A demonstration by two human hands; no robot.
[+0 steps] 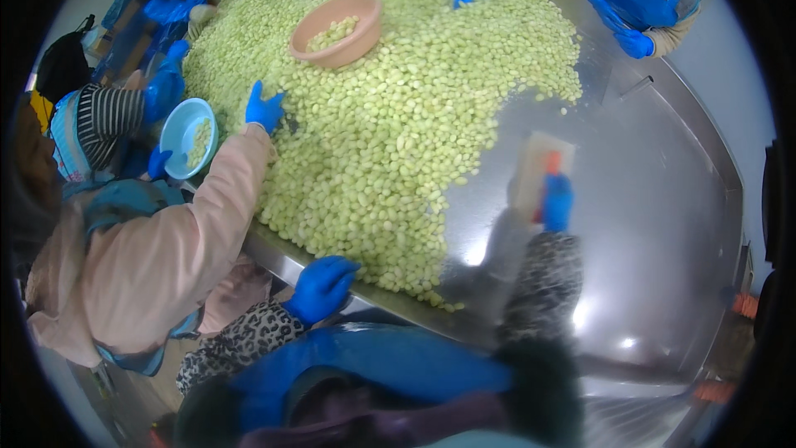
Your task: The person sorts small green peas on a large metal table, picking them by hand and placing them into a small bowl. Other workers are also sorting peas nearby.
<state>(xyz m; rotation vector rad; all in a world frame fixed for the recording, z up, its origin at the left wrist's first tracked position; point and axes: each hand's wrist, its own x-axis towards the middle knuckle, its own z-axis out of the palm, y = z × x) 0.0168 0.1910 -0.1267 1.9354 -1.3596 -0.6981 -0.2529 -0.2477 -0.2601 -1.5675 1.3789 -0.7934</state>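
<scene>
My right hand (557, 202), in a blue glove, is closed around the red handle of a pale flat board-like tool (540, 177), blurred, over the bare steel on the right. My left hand (323, 289), gloved in blue too, lies at the near rim of the steel table (659, 211), beside the heap of pale green oval fruits or beans (373, 180). Its fingers are bent over the rim and I see nothing held in it. A pinkish-orange plastic basin (339, 43) with some of the green pieces in it stands on the heap.
At my left a co-worker's pink sleeve (230, 168) reaches over the heap. Past it is a light blue bowl (189, 137) with green pieces. Further co-workers in blue gloves stand along the left and far rims. A short metal rod (637, 85) lies near the right rim.
</scene>
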